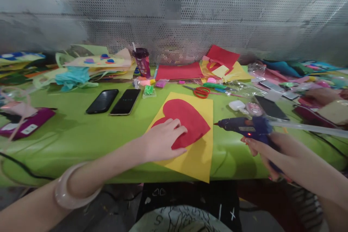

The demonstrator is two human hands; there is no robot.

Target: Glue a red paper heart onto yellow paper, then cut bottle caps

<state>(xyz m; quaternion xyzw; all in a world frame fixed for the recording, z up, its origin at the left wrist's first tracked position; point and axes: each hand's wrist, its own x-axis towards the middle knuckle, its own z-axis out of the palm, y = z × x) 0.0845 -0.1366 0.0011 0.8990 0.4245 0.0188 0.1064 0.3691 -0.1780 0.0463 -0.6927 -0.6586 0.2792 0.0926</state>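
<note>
A red felt heart (187, 114) lies on a yellow felt sheet (199, 163) near the table's front edge. My left hand (167, 139) rests on the heart's left part, fingers apart and slightly bent, covering some of it. In my right hand (281, 152) is a dark blue hot glue gun (241, 125), its small red light lit. The gun's tip points left, just off the yellow sheet's right edge and near the heart's point. A clear glue stick (310, 127) sticks out of its back.
Two phones (126, 102) lie left of the sheet. Red-handled scissors (201, 92) sit behind it. A lidded drink cup (142, 61) stands at the back, beside felt sheets (179, 70). Another person's hand (320, 96) is at the far right.
</note>
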